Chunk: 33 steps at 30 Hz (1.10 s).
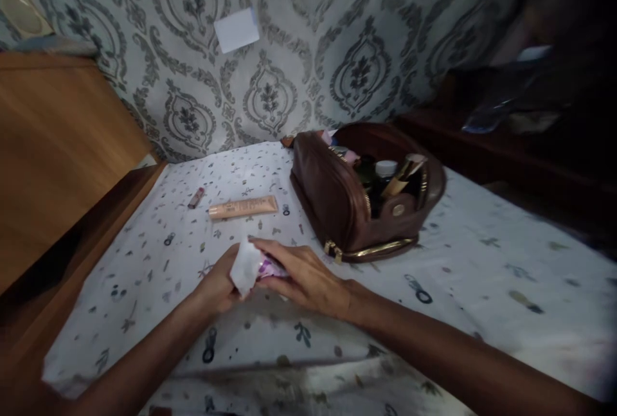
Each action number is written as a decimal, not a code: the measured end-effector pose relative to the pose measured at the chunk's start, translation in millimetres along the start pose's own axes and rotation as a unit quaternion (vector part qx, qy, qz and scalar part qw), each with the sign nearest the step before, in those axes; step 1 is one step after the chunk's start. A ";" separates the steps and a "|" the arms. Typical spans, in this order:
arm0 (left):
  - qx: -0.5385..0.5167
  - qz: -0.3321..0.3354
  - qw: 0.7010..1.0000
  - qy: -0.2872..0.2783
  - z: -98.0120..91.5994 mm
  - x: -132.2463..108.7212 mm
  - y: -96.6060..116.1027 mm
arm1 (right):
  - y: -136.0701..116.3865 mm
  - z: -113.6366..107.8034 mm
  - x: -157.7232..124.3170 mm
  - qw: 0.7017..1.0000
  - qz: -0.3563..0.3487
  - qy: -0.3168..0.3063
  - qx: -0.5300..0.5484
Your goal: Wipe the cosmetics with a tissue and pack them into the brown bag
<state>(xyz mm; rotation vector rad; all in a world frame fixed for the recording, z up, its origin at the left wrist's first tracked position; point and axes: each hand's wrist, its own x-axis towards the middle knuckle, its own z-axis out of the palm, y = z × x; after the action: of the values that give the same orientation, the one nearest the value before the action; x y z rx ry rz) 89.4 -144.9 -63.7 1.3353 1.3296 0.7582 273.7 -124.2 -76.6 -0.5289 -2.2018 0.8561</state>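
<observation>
My left hand (219, 286) and my right hand (304, 278) meet low over the patterned sheet (482, 262). The left hand pinches a white tissue (245, 268) against a small pink-and-purple item (268, 269). My right hand's fingers close around that same item, which is mostly hidden. Beyond the hands lie a peach tube (243, 208) and a small pink lipstick (195, 198). To the right stands an open brown cosmetics pouch (337, 200) with several bottles and tubes inside.
A wooden cabinet (53, 152) rises at the left edge of the bed. Patterned wallpaper (299, 49) with a white paper patch (236, 29) fills the back. Dark furniture with blurred items (520, 114) stands at the right.
</observation>
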 end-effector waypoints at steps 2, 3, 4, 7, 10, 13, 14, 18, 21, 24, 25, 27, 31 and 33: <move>-0.021 -0.012 0.999 0.042 3.8 -2.0 -5.5 | -2.9 -0.9 0.5 1.000 0.010 -0.003 0.000; -0.005 -0.002 0.999 0.050 4.4 -2.7 -6.9 | -4.5 -1.8 0.9 1.000 0.014 -0.002 0.000; 0.022 0.019 0.998 0.057 4.2 -3.1 -6.8 | -6.3 -3.2 1.3 1.000 0.017 -0.002 0.003; 0.081 0.127 0.987 0.050 2.5 -4.0 3.0 | -15.3 -11.2 -0.1 0.999 0.043 0.006 0.031; 0.097 0.188 0.977 0.010 6.0 -5.9 20.4 | -30.6 -26.9 -9.2 0.994 0.085 0.029 0.068; 0.147 0.204 0.967 -0.050 19.9 -9.3 33.8 | -49.2 -53.1 -25.8 0.987 0.096 0.091 0.095; 0.168 0.213 0.961 -0.058 26.8 -10.4 37.0 | -55.4 -64.2 -31.8 0.983 0.094 0.121 0.100; 0.228 0.253 0.939 -0.045 61.3 -8.9 50.6 | -79.5 -116.0 -50.1 0.956 0.088 0.264 0.090; 0.243 0.288 0.922 -0.090 86.7 4.4 64.7 | -93.2 -151.9 -53.8 0.923 0.095 0.373 0.016; 0.255 0.300 0.912 -0.115 106.1 23.0 75.4 | -97.4 -175.1 -51.7 0.895 0.075 0.436 -0.065; 0.257 0.299 0.912 -0.111 110.9 28.0 77.1 | -96.1 -179.7 -50.6 0.891 0.068 0.441 -0.083; 0.264 0.297 0.911 -0.108 117.6 34.7 77.1 | -89.8 -185.4 -49.0 0.891 0.060 0.437 -0.107; 0.319 0.303 0.887 -0.141 123.0 37.9 65.4 | -69.4 -189.8 -49.7 0.905 0.067 0.398 -0.132; 0.355 0.302 0.873 -0.145 123.8 38.9 55.1 | -59.5 -191.3 -51.8 0.923 0.070 0.356 -0.129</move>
<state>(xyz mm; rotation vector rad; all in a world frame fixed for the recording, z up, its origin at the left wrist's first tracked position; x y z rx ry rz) 228.7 -127.3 -50.9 2.4237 0.9627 0.4294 442.2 -115.6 43.2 -0.9621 -1.6097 0.3436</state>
